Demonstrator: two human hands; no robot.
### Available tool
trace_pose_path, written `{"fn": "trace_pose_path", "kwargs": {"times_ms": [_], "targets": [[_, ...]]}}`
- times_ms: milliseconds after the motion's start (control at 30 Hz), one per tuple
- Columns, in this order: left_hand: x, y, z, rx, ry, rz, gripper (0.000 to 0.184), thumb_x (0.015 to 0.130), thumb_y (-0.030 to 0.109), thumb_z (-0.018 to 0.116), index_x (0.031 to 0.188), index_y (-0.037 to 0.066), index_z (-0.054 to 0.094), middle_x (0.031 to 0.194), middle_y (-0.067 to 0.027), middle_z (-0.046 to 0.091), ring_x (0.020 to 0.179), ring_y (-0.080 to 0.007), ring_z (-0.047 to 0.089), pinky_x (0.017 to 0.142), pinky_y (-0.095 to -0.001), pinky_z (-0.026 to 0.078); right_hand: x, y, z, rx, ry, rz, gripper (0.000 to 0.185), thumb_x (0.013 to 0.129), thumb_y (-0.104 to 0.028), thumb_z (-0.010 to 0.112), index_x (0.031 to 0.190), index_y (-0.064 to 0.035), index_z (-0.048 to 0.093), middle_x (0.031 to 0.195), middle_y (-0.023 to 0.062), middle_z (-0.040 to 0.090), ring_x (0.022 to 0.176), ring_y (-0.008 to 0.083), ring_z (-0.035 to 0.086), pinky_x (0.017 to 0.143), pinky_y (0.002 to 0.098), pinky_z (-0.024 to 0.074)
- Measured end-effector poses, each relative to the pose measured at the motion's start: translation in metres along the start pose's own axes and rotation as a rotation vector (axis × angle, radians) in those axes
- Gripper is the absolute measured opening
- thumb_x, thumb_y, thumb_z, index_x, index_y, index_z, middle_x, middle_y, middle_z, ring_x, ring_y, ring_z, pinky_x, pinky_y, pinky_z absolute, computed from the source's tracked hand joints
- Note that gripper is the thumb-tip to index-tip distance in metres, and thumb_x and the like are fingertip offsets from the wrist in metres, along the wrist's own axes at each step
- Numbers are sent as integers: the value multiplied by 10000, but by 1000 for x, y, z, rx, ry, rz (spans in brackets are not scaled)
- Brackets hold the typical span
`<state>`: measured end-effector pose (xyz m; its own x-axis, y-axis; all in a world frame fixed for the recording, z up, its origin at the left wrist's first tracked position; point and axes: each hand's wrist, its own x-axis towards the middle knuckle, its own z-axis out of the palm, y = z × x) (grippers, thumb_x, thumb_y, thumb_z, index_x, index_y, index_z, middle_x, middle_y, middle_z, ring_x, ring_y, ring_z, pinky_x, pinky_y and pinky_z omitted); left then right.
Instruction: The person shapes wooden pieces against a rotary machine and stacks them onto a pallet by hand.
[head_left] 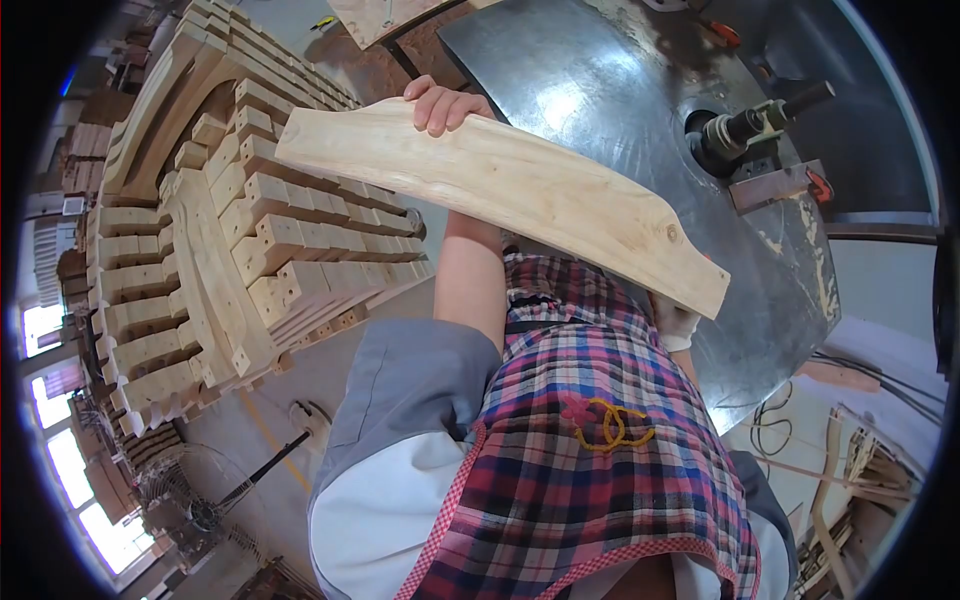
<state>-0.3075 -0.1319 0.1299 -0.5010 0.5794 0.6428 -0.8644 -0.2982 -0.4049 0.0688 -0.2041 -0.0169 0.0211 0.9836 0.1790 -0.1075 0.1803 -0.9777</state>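
Observation:
A pale, curved wooden board with narrowed ends and a knot near its right end is held up in front of my apron. My left hand is closed over its far edge toward the left end, fingers bent onto the upper face. At the right end, my right hand holds the board from beneath, in what looks like a white glove. The board hides most of that hand and its fingers. Beyond the board lies a shiny metal machine table with an upright spindle.
On the left stands a tall stack of shaped wooden parts. A wooden block sits beside the spindle. A floor fan is at the lower left. Cables and more curved wood pieces are at the right.

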Motion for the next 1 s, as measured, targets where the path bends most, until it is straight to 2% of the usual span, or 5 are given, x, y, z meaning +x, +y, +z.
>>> {"fn": "trace_pose_path", "kwargs": {"times_ms": [133, 267, 433, 800, 1000], "targets": [[-4, -1, -8, 8, 0, -38, 164, 920, 219, 511, 1014, 89, 543, 743, 21, 642, 627, -128, 615, 635, -262, 491, -5, 17, -16, 291, 94, 273, 780, 632, -60, 844, 1302, -22, 448, 1289, 147, 524, 1125, 248, 558, 964, 337, 461], [-8, -4, -11, 101, 59, -70, 214, 913, 256, 517, 1051, 95, 550, 795, 18, 643, 685, -136, 620, 693, -284, 490, -14, 15, -26, -146, 26, 372, 720, 647, -58, 836, 1268, -8, 475, 1217, 155, 573, 1067, 257, 594, 915, 331, 493], [-8, -3, -28, 107, -58, -165, 334, 911, 327, 539, 1164, 111, 520, 917, -21, 627, 822, -171, 607, 810, -318, 457, -10, -9, -18, -353, 29, 341, 663, 666, -64, 828, 1238, 4, 499, 1144, 155, 617, 1008, 261, 622, 874, 324, 511], [-2, -18, -25, 64, -95, -241, 323, 927, 325, 513, 1168, 109, 520, 912, -14, 626, 811, -169, 604, 799, -311, 455, -14, -20, -20, -367, 6, 329, 652, 677, -70, 816, 1242, -1, 497, 1159, 153, 613, 983, 251, 624, 854, 326, 515], [-4, -23, -14, 68, 8, -189, 199, 918, 245, 492, 1032, 107, 577, 793, 17, 652, 693, -131, 621, 674, -269, 478, -17, -17, -24, -446, 3, 266, 643, 693, -61, 795, 1256, -8, 490, 1223, 136, 579, 1030, 245, 600, 890, 337, 494]]}}
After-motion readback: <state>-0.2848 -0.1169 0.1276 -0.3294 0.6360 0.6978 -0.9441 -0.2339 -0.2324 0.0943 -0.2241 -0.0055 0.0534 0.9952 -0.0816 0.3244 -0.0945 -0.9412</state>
